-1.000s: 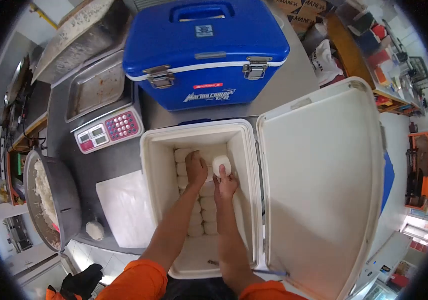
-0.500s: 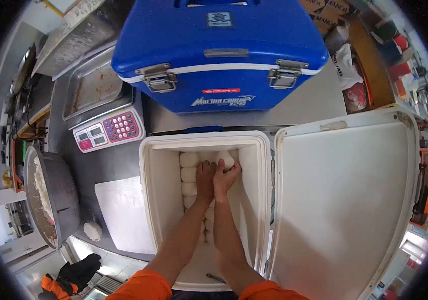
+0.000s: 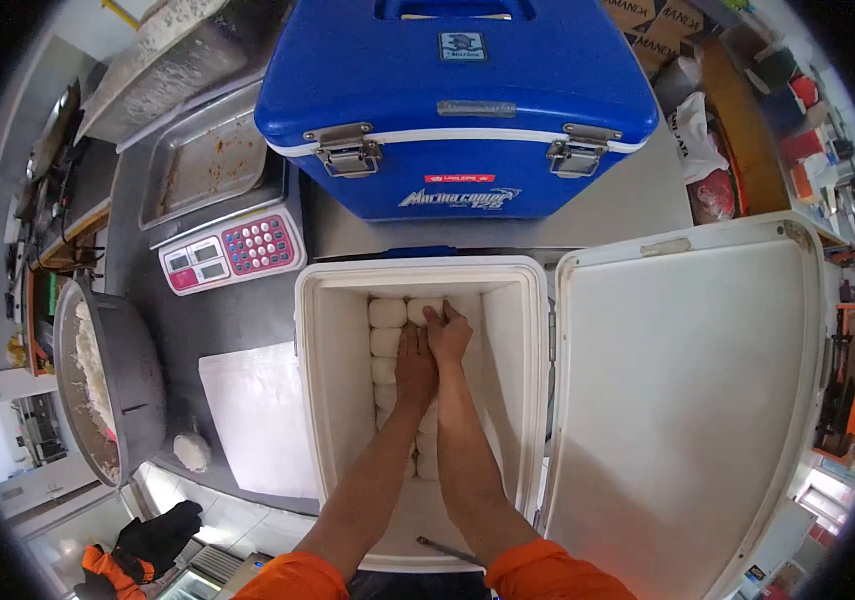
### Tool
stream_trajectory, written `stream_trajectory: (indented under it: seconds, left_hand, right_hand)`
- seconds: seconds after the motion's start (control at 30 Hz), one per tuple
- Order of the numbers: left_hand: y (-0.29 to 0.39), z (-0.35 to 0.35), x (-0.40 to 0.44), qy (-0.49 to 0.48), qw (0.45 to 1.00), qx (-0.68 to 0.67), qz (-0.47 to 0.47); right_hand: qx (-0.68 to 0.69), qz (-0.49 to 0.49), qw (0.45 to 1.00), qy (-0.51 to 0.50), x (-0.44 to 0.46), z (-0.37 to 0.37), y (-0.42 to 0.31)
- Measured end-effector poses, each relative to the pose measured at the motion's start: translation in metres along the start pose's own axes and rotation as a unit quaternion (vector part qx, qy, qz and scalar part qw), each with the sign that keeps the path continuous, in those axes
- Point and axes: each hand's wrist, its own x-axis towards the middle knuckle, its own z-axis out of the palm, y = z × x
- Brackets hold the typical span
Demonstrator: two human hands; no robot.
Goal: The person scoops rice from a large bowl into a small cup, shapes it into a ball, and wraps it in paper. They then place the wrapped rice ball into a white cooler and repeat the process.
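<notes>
Inside a white-lined cooler box [image 3: 313,420], white rounded lumps, dough-like in look, stand packed in rows against the left and far walls. My right hand [image 3: 450,335] grips the right end of one white lump [image 3: 426,311] at the far wall, thumb on top and fingers curled by its side. Flat over the row just in front lies my left hand [image 3: 415,365], its fingers stretched forward, touching that lump or close to it; it holds nothing. My hands and forearms cover part of the second column of lumps. A thin dark bar [image 3: 448,549] crosses the box's near end.
Hinged open on the right is the box's lid [image 3: 688,400]. A closed blue cooler [image 3: 458,110] stands behind. To the left are a scale [image 3: 233,252] with a metal tray [image 3: 213,160], a large pot [image 3: 133,380] of white food, a white sheet [image 3: 258,415] and a small round white object [image 3: 192,452].
The lump in my right hand has moved left, in beside its neighbour at the far wall. My left hand has drawn slightly back toward me. The whole view has shifted a little.
</notes>
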Motion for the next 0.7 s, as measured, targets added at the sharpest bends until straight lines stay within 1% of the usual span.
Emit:
stream_trajectory:
  seconds: [0.07, 0.1, 0.17, 0.2, 0.27, 0.3, 0.37, 0.4, 0.47, 0.5, 0.57, 0.6, 0.67, 0.7]
  left_hand:
    - [0.018, -0.025, -0.003, 0.008, 0.996, -0.085, -0.012]
    - [0.032, -0.042, -0.007, 0.009, 0.996, -0.086, -0.01]
    - [0.062, -0.089, -0.028, 0.077, 0.989, -0.104, -0.077]
    - [0.072, -0.114, -0.043, 0.076, 0.988, -0.101, -0.084]
    - [0.09, -0.16, -0.076, 0.106, 0.979, -0.172, -0.019]
    - [0.094, -0.181, -0.098, 0.1, 0.979, -0.174, -0.023]
    - [0.09, -0.219, -0.13, 0.092, 0.97, -0.212, 0.068]
    - [0.087, -0.236, -0.145, 0.093, 0.971, -0.211, 0.059]
    - [0.076, -0.266, -0.175, 0.106, 0.97, -0.212, 0.055]
    - [0.066, -0.278, -0.194, 0.105, 0.97, -0.213, 0.046]
    - [0.047, -0.29, -0.221, 0.109, 0.978, -0.179, -0.003]
    - [0.042, -0.297, -0.236, 0.11, 0.977, -0.181, -0.007]
    - [0.029, -0.308, -0.253, 0.131, 0.969, -0.183, -0.102]
    - [0.022, -0.31, -0.263, 0.148, 0.971, -0.154, -0.105]
  right_hand:
    - [0.012, -0.017, 0.998, -0.052, 0.01, -0.005, 0.011]
    - [0.012, -0.018, 0.998, -0.05, 0.01, -0.016, 0.004]
    - [-0.003, 0.052, 0.992, -0.116, -0.005, -0.036, -0.017]
    - [-0.004, 0.055, 0.991, -0.122, -0.008, -0.031, -0.017]
    - [0.004, 0.079, 0.989, -0.128, -0.01, -0.022, -0.009]
    - [0.0, 0.085, 0.988, -0.129, -0.019, -0.027, 0.002]
    - [0.056, 0.044, 0.993, -0.091, -0.025, -0.034, 0.019]
    - [0.053, 0.045, 0.993, -0.099, -0.04, -0.027, 0.031]
    - [0.043, 0.179, 0.972, -0.142, -0.071, -0.007, 0.055]
    - [0.037, 0.182, 0.971, -0.149, -0.086, -0.01, 0.064]
    - [0.074, 0.168, 0.975, -0.129, -0.089, -0.026, 0.075]
    - [0.094, 0.165, 0.975, -0.118, -0.095, -0.035, 0.08]
    - [0.14, 0.149, 0.975, -0.093, -0.099, -0.039, 0.079]
    - [0.137, 0.145, 0.975, -0.094, -0.114, -0.031, 0.082]
